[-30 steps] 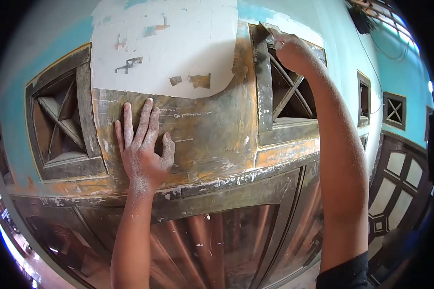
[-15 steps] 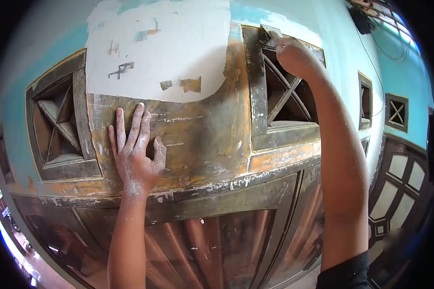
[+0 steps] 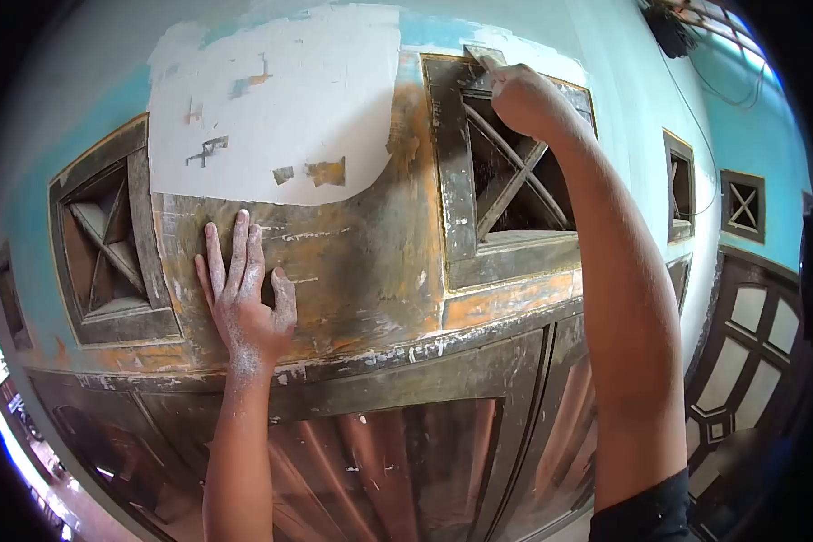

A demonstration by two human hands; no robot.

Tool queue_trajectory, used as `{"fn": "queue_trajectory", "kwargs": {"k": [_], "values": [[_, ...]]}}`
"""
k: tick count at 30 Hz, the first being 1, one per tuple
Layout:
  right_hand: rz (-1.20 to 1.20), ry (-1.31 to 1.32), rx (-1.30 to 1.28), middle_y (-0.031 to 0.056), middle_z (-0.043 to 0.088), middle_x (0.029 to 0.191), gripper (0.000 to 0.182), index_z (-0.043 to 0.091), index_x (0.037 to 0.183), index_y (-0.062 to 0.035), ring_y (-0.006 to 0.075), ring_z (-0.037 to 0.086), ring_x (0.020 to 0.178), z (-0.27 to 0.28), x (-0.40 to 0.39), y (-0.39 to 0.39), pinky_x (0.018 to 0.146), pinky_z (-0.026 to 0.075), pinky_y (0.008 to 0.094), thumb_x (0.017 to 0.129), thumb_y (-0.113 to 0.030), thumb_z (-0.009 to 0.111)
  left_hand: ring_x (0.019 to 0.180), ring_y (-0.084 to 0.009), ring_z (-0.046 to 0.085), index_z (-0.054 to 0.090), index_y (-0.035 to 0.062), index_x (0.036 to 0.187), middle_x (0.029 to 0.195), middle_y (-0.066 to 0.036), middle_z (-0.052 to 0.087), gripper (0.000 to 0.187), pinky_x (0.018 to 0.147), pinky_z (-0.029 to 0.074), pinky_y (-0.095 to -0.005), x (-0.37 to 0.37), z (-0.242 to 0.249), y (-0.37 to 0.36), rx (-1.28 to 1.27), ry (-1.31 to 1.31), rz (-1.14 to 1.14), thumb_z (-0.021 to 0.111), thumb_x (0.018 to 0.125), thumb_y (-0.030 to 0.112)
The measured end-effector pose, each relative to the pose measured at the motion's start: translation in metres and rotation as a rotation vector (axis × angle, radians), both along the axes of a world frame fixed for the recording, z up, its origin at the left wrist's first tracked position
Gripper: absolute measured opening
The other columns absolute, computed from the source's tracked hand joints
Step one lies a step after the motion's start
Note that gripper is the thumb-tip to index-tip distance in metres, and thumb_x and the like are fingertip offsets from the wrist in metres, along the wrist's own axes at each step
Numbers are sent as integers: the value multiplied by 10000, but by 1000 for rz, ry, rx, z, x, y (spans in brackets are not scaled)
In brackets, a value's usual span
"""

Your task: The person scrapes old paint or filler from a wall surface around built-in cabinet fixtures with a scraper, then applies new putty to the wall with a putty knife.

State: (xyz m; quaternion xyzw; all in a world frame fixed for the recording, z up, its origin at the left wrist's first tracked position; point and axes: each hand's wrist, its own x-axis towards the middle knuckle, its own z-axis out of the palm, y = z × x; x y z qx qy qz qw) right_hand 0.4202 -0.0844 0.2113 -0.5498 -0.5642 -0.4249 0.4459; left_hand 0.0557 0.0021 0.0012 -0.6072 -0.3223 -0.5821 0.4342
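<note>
My left hand (image 3: 251, 312) lies flat against the bare brownish patch of wall (image 3: 352, 271), fingers spread and dusted with white powder. Just above its fingertips runs the lower edge of a smooth white coat (image 3: 271, 108) with a few dark and orange spots showing through. High on the right, my right hand (image 3: 522, 98) is closed on a putty knife, its flat blade (image 3: 485, 58) angled up to the left across the top bar of a dark wooden vent frame (image 3: 456, 172). The knife's handle is hidden in my fist.
Another crossed wooden vent (image 3: 113, 235) is set in the wall at the left. Beneath the patch, a paint-flecked ledge (image 3: 370, 352) tops glazed panels with brown curtains (image 3: 370, 470). A dark door (image 3: 741, 343) stands at the right; cables (image 3: 732, 99) hang above it.
The whole scene has shifted slightly left and down in the view. My right hand keeps hold of the putty knife near the frame's top; my left palm stays on the wall.
</note>
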Motion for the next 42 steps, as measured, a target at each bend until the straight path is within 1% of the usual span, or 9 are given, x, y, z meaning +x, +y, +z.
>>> {"fn": "queue_trajectory", "kwargs": {"k": [5, 11, 21, 27, 28, 32, 34, 38, 42], "values": [[-46, 99, -72, 195, 723, 883, 330, 716, 1174, -62, 304, 685, 649, 10, -3, -6, 600, 567, 445, 1010, -209, 471, 1579, -426, 257, 545, 18, 1489, 1662, -81, 427, 609, 1253, 157, -627, 2, -1, -1, -6, -1, -1, 589, 902, 176], [-51, -19, 23, 236, 747, 1011, 350, 715, 1201, -56, 413, 718, 917, -5, 9, -2, 858, 561, 517, 1009, -217, 471, 1579, -431, 251, 544, 22, 1494, 1665, -85, 421, 611, 1255, 151, -628, 3, -4, -3, -23, 8, -2, 599, 908, 187], [-140, -21, -117, 227, 737, 972, 375, 701, 1305, -104, 379, 718, 866, 21, 2, -13, 809, 556, 493, 1007, -234, 514, 1577, -442, 247, 542, 23, 1496, 1662, -88, 425, 611, 1256, 146, -629, 2, -5, -2, -22, 23, -22, 603, 913, 192], [-32, -66, 67, 253, 724, 1065, 298, 719, 1178, -54, 409, 717, 925, 11, 18, 1, 840, 574, 466, 985, -212, 555, 1574, -444, 253, 550, 17, 1485, 1654, -88, 438, 607, 1257, 148, -627, 2, -7, -3, -30, 24, -24, 611, 911, 204], [-126, -77, -48, 230, 726, 1191, 518, 580, 1465, -113, 403, 730, 1023, 21, 14, -1, 899, 604, 482, 950, -102, 526, 1574, -444, 253, 550, 17, 1485, 1654, -88, 438, 607, 1257, 148, -627, 1, -8, -3, -28, 25, -21, 611, 911, 204], [-610, -525, -207, 234, 735, 1145, 509, 608, 1441, -102, 396, 735, 991, 50, 26, 17, 871, 614, 476, 939, -82, 528, 1574, -442, 257, 555, 19, 1482, 1651, -86, 442, 608, 1257, 151, -626, 2, -7, -2, -26, 21, -28, 613, 907, 205], [-208, -81, -149, 233, 743, 1103, 473, 652, 1386, -93, 381, 740, 961, 35, 10, -3, 842, 622, 477, 929, -67, 532, 1575, -438, 256, 555, 30, 1487, 1653, -84, 441, 610, 1257, 154, -625, 2, -7, -3, -28, 22, -30, 614, 906, 206], [-77, -77, -90, 194, 715, 845, 350, 714, 1268, -79, 318, 696, 771, 23, 29, -2, 748, 550, 456, 1019, -236, 525, 1576, -436, 253, 554, 36, 1490, 1654, -83, 438, 611, 1257, 158, -626, 1, -8, -3, -34, 23, -16, 613, 906, 206], [-40, -8, 83, 168, 704, 801, 355, 716, 1285, -96, 283, 667, 729, 26, 24, 6, 715, 547, 428, 1019, -240, 530, 1577, -432, 254, 555, 33, 1487, 1656, -81, 434, 609, 1256, 161, -625, 3, -7, -5, -36, 7, -13, 613, 906, 206]]}}
